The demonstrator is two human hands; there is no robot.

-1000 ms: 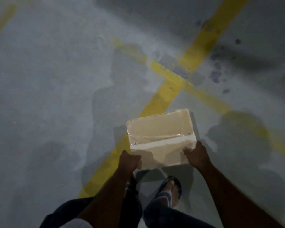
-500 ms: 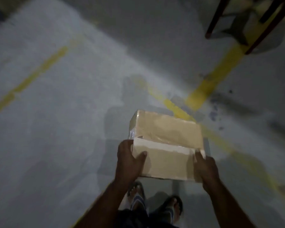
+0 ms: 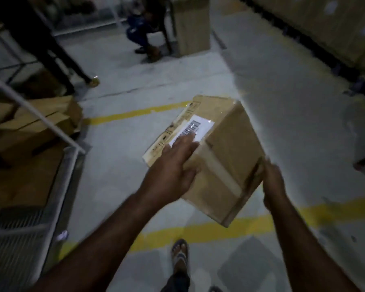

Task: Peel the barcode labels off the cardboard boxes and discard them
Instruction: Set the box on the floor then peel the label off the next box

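Note:
I carry a taped brown cardboard box [image 3: 230, 152] in front of me, tilted so one long edge points up. A white barcode label [image 3: 193, 129] is stuck on its left face. My left hand [image 3: 173, 171] lies over that face, fingers stretched onto the label's near end and thumb on the adjoining face. My right hand [image 3: 273, 182] grips the box's near right edge, its fingers hidden behind the cardboard.
A wire-mesh cart [image 3: 40, 197] holding flattened cardboard [image 3: 30, 127] stands at left. A person crouches [image 3: 143, 32] at the back beside a tall carton [image 3: 191, 26]. Stacked cartons [image 3: 335, 24] line the right wall. Yellow lines [image 3: 198, 230] cross the grey floor.
The view has swung up from bare floor to the cart and cartons. The box has been turned, bringing the labelled face into sight, and my left hand has slid onto that face.

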